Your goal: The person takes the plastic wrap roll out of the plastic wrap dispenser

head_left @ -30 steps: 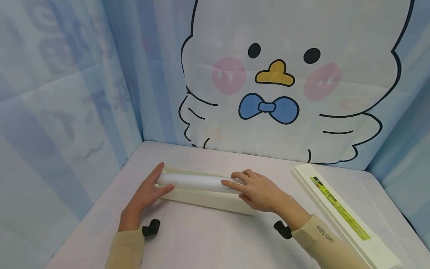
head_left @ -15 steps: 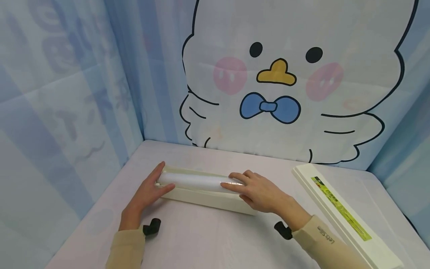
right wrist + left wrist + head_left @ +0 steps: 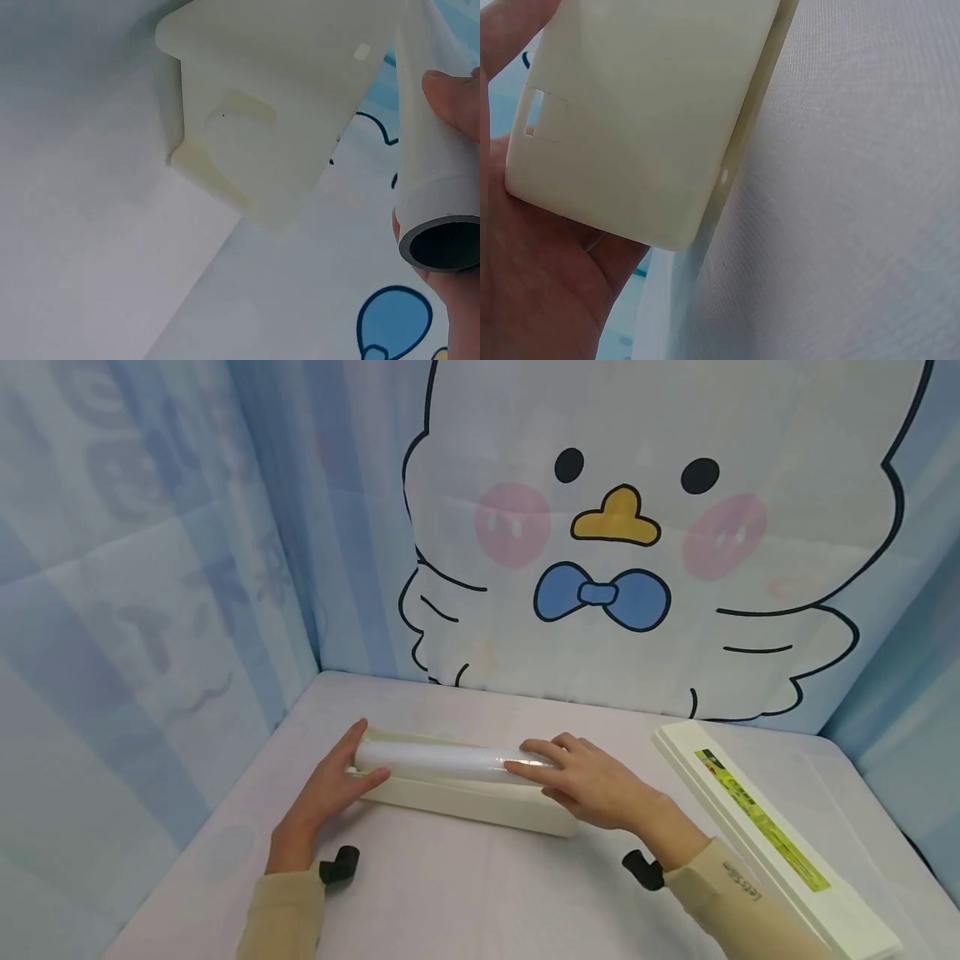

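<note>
An open, long cream box (image 3: 480,810) lies on the table with a roll of clear plastic film (image 3: 442,761) in it. My left hand (image 3: 324,793) holds the box's left end, thumb on the near side and fingers on the far side. The left wrist view shows the box end (image 3: 630,120) against that palm. With thumb and fingers, my right hand (image 3: 592,783) grips the roll's right end. In the right wrist view the roll's dark hollow core (image 3: 450,246) faces the camera, and this end stands clear of the box's end wall (image 3: 240,142).
A long cream lid-like piece (image 3: 757,818) with a yellow-green label lies slantwise on the right of the table (image 3: 480,902). A curtain with a cartoon bird (image 3: 615,635) hangs behind the table, and blue-and-white curtains (image 3: 150,652) close off the sides.
My right hand has shifted slightly right and up, and the roll's right end has risen a little with it. The left hand and the box stay nearly where they were.
</note>
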`<state>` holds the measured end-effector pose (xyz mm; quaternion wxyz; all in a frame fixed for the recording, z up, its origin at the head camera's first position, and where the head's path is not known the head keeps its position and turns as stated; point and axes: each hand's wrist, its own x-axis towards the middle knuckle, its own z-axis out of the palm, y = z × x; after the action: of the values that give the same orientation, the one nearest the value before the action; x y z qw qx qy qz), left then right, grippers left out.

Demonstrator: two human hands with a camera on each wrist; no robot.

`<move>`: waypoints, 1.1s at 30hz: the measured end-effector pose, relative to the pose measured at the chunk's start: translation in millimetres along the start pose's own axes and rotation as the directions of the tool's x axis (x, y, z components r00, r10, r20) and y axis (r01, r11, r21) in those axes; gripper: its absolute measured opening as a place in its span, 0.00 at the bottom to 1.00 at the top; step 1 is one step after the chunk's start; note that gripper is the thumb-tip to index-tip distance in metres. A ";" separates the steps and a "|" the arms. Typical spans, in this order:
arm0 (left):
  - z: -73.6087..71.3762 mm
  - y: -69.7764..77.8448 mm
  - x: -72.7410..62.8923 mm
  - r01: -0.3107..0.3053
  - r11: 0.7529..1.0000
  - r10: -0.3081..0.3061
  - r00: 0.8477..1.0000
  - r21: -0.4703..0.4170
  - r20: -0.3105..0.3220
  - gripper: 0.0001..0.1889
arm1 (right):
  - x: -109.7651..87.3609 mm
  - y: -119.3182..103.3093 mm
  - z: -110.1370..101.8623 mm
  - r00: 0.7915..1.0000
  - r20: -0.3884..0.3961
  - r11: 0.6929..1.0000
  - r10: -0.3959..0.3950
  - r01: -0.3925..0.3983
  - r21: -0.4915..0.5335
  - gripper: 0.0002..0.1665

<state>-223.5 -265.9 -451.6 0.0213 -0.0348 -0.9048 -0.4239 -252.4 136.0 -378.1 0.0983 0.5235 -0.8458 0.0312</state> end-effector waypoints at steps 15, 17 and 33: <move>0.0 0.0 -0.7 0.039 0.999 -0.039 0.999 -0.019 0.009 0.51 | -26.6 9.4 -5.9 0.992 -0.123 0.998 0.019 -0.011 0.065 0.41; 0.3 -0.4 -0.3 0.039 0.999 -0.038 0.999 -0.017 0.009 0.51 | -30.1 9.6 -5.3 0.990 -0.141 0.997 0.025 -0.015 0.071 0.42; 1.4 1.9 0.4 0.036 0.999 -0.036 0.999 -0.010 0.009 0.50 | -51.6 9.5 3.5 0.954 -0.300 0.994 0.018 0.016 0.112 0.32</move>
<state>-223.8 -263.6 -451.0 0.0097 -0.0204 -0.9032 -0.4286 -239.0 185.1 -391.3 0.1960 0.5169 -0.8181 0.1585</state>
